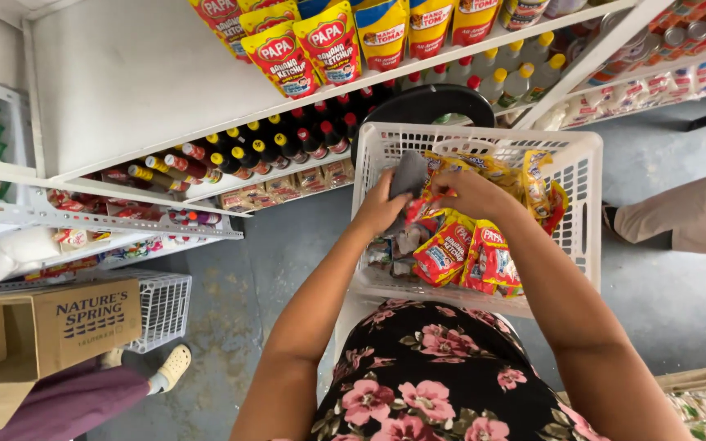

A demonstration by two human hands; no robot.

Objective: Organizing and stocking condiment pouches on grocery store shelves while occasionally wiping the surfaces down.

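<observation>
Nearest, a floral dress [443,384]. Both hands reach into the white basket [582,188]. The left hand [382,208] is closed on a grey pouch [409,173]; the right hand [467,194] pinches a red pouch [420,208] by its top edge. These sachets look soft, light and slippery, best held at the sealed seam. More pouches [471,253] lie below. Beyond, bottles [271,147] line the shelf [165,90].
</observation>
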